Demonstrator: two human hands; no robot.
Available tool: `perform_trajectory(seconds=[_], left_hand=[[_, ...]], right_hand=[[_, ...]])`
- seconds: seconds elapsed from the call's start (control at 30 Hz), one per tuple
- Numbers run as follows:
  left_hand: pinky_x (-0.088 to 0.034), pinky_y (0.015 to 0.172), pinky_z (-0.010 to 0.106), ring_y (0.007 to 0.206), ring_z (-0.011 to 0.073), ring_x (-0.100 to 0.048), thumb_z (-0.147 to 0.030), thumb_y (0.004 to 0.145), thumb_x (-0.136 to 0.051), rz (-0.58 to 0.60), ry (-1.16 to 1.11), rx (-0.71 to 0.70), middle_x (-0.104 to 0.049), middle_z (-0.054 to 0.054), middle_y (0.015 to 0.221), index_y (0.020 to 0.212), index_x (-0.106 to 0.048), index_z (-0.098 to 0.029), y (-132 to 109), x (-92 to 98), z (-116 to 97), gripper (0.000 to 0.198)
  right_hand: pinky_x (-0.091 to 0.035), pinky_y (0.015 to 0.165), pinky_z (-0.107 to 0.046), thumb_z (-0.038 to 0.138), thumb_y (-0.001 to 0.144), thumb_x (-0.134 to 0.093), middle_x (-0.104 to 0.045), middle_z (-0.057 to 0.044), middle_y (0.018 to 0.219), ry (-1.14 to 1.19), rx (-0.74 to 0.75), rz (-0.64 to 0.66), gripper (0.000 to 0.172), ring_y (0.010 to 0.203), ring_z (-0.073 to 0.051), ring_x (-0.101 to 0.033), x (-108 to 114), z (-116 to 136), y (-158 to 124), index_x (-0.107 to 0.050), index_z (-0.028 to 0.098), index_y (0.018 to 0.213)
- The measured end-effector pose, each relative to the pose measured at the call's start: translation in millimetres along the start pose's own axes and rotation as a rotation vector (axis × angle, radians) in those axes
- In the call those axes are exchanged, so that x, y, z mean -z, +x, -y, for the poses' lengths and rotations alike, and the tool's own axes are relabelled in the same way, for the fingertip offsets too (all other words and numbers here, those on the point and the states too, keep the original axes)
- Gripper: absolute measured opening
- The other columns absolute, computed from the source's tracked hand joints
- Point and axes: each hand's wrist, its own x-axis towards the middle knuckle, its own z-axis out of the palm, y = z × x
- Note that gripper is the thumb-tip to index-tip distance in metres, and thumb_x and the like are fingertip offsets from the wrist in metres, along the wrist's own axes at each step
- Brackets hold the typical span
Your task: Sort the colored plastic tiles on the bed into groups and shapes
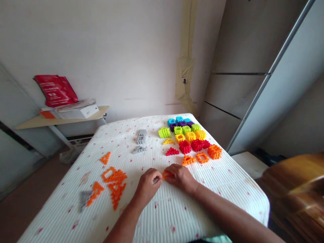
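Note:
My right hand (180, 176) is closed on an orange interlocking building piece (165, 174), its fingers covering most of it. Close beside it, my left hand (150, 184) pinches what looks like a grey building piece (156, 180), mostly hidden by the fingers. The two hands almost meet low over the quilted cover. Left of them lies a loose pile of orange pieces (116, 179). Further left, an orange triangle (96, 193) lies against a grey triangle (85, 199). Another orange triangle (105, 158) lies apart behind these.
Beyond my hands stand sorted pieces: grey ones (141, 136), and rows of orange (214, 152), red (185, 146), yellow (190, 136), green (164, 132), purple and blue cubes. All rest on a white quilted cover (187, 211). A side table (30, 123) holds a red bag (54, 90).

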Motion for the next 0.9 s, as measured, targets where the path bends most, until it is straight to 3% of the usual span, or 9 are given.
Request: perform_trajectory(seconds=[0.13, 0.23, 0.3, 0.4, 0.57, 0.9], left_hand=[[-0.045, 0.068, 0.026, 0.07, 0.0141, -0.056, -0.01, 0.067, -0.051, -0.015, -0.033, -0.034, -0.06, 0.001, 0.069, 0.064, -0.056, -0.021, -1, 0.8, -6, 0.012], [-0.046, 0.066, 0.026, 0.07, 0.0143, -0.056, -0.017, 0.067, -0.057, -0.105, -0.074, -0.044, -0.061, 0.001, 0.073, 0.078, -0.06, -0.022, -2, 2.4, -5, 0.013], [-0.046, 0.064, 0.026, 0.07, 0.0143, -0.056, -0.021, 0.067, -0.059, -0.171, -0.092, -0.031, -0.061, 0.001, 0.075, 0.085, -0.061, -0.022, -3, 3.9, -2, 0.018], [-0.046, 0.062, 0.025, 0.067, 0.0135, -0.056, -0.022, 0.067, -0.058, -0.205, -0.105, -0.022, -0.061, 0.0, 0.072, 0.08, -0.061, -0.021, -2, 5.1, 5, 0.013], [-0.045, 0.063, 0.025, 0.065, 0.0127, -0.055, -0.022, 0.068, -0.056, -0.191, -0.1, -0.041, -0.061, 0.0, 0.07, 0.075, -0.06, -0.02, 0, 2.2, 13, 0.008], [-0.044, 0.061, 0.025, 0.063, 0.0127, -0.054, -0.022, 0.068, -0.056, -0.184, -0.108, -0.036, -0.061, 0.0, 0.067, 0.071, -0.06, -0.019, 0, 3.1, 10, 0.005]], right_hand=[[-0.047, 0.072, -0.025, 0.023, 0.078, -0.06, -0.066, -0.005, 0.093, -0.007, 0.013, -0.049, 0.02, 0.084, -0.017, -0.061, 4, 3, -4, -0.062, 0.021, 0.098], [-0.047, 0.076, -0.029, 0.023, 0.081, -0.057, -0.065, -0.006, 0.102, -0.042, 0.072, -0.162, 0.023, 0.089, -0.018, -0.059, 17, 1, -7, -0.061, 0.021, 0.103], [-0.046, 0.077, -0.033, 0.023, 0.082, -0.056, -0.066, -0.007, 0.102, -0.077, 0.079, -0.263, 0.021, 0.089, -0.02, -0.057, 31, -7, -9, -0.062, 0.021, 0.102], [-0.044, 0.077, -0.037, 0.024, 0.081, -0.057, -0.066, -0.007, 0.098, -0.129, 0.039, -0.351, 0.018, 0.087, -0.022, -0.055, 53, -28, -14, -0.063, 0.02, 0.099], [-0.043, 0.074, -0.036, 0.022, 0.081, -0.057, -0.067, -0.007, 0.093, -0.148, 0.014, -0.349, 0.016, 0.084, -0.022, -0.055, 71, -50, -22, -0.064, 0.019, 0.095], [-0.038, 0.076, -0.034, 0.02, 0.079, -0.059, -0.067, -0.006, 0.088, -0.252, -0.026, -0.282, 0.014, 0.081, -0.019, -0.056, 65, -60, -23, -0.066, 0.019, 0.092]])
